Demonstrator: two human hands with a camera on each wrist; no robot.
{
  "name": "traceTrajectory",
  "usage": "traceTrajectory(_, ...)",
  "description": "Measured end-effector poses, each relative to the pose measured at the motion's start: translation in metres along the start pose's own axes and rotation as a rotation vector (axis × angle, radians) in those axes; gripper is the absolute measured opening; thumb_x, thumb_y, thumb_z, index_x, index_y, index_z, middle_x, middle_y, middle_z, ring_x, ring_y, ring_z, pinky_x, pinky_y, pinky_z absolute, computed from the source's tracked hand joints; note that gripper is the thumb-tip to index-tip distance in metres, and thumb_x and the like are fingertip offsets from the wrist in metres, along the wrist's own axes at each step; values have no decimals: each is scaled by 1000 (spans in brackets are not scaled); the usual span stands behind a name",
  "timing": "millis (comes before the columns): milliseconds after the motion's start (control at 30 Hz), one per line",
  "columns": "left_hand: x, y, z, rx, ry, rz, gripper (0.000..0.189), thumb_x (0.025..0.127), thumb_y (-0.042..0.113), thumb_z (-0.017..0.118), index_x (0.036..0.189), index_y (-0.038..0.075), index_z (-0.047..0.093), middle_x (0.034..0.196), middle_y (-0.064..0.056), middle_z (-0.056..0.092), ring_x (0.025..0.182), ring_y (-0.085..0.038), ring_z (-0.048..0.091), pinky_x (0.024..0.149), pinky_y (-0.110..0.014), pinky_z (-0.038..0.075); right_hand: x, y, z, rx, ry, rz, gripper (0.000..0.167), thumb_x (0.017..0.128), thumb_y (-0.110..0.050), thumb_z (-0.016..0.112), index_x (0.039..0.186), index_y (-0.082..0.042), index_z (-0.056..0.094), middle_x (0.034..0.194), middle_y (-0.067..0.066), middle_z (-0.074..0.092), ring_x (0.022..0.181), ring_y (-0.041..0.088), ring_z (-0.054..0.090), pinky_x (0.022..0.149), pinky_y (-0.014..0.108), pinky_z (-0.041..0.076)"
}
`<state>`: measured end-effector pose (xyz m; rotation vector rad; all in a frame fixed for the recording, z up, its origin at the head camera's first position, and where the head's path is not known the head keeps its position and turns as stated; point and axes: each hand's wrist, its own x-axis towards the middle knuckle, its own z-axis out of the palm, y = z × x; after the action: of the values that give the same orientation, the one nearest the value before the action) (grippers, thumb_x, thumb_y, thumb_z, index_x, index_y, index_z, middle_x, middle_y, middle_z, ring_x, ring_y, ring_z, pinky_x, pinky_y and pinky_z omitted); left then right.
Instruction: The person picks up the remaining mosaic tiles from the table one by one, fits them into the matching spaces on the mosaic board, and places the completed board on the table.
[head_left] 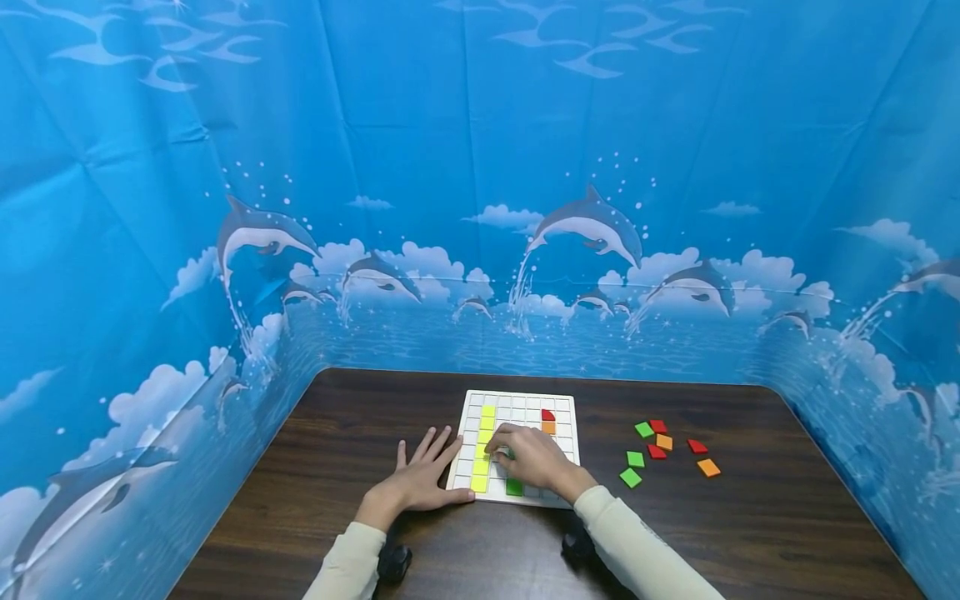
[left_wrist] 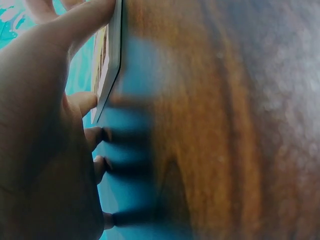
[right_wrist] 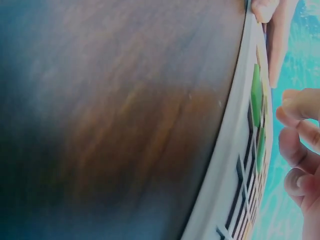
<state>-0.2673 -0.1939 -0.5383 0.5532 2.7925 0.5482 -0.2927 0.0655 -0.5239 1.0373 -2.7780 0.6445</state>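
Observation:
A white gridded board (head_left: 567, 467) lies on the table, with a column of yellow square tiles (head_left: 480, 483) on its left part. Spread flat at the board's left edge is my left hand (head_left: 420, 483); its thumb touches the near-left corner. My right hand (head_left: 536, 458) is over the board, fingers bent, their tips by the yellow column. Whether a tile is between those fingertips is hidden from above, and the right wrist view shows none. Green tiles (right_wrist: 256, 95) sit on the board beneath this hand. A red rounded piece (head_left: 548, 415) and an orange square (head_left: 549, 427) lie at the board's upper right.
To the right of the board, loose green tiles (head_left: 635, 459), red pieces (head_left: 697, 447) and orange squares (head_left: 708, 467) are scattered on the dark wooden table (head_left: 787, 517). A blue dolphin-print curtain (head_left: 480, 208) surrounds the table's back and sides.

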Motion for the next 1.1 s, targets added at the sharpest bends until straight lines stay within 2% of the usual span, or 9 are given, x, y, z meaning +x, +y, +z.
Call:
traceTrajectory(133,0,0,-1,-9,-6,-8,109,86,89,58,171,27,27,181,-8,11,168,-39,3,121,-82,-7,-5,2,-9,9,32,6,12,100,-18,75,111,-20,81,108,-7,77,97,13,74,79,32,61)
traceTrajectory(267,0,-2,2,-17,16,10,109,86,91,55,171,30,26,182,-7,10,168,-39,1,119,-84,-9,-12,7,-18,-2,57,9,7,99,-18,77,105,-21,79,98,-9,73,84,10,68,69,26,54)
traceTrajectory(333,-1,0,-1,-8,10,-5,109,86,89,57,171,29,26,182,-7,10,168,-38,2,121,-82,-8,-16,10,-22,-11,68,13,6,98,-18,78,101,-22,78,94,-11,71,79,7,64,66,24,50)
traceTrajectory(500,4,-3,3,17,-7,-36,109,86,87,60,172,29,26,182,-4,10,169,-35,2,124,-79,-7,-29,20,-34,-21,100,48,6,97,-18,79,98,-23,77,94,-14,71,79,3,61,67,24,50)
traceTrajectory(600,5,-7,6,-5,3,-12,111,85,90,59,172,30,25,182,-5,9,169,-36,1,122,-81,-9,-36,26,-42,-13,120,98,8,96,-17,81,97,-24,77,93,-13,72,79,7,64,68,26,52)
traceTrajectory(700,1,-3,2,-23,2,2,110,86,88,60,172,29,26,181,-8,10,168,-40,2,121,-83,-8,-45,34,-49,-16,142,145,11,94,-16,83,96,-25,76,92,-13,71,79,9,63,70,27,52)
traceTrajectory(933,2,-4,4,-30,19,3,108,86,86,61,171,29,27,181,-8,11,168,-39,2,120,-83,-9,-68,52,-65,-7,196,209,11,92,-12,83,98,-20,79,96,-11,71,74,4,54,65,23,47)
traceTrajectory(1033,-1,0,-1,-46,3,-3,108,87,85,62,171,27,27,181,-9,11,167,-40,3,121,-82,-9,-79,61,-72,2,220,233,11,92,-11,83,98,-19,79,95,-9,72,73,3,53,65,23,48)
traceTrajectory(1100,0,-2,1,-35,8,4,108,86,86,62,171,29,26,181,-8,11,168,-40,3,120,-83,-9,-86,67,-76,7,231,239,10,93,-10,83,99,-17,79,96,-9,73,73,3,54,65,23,48)
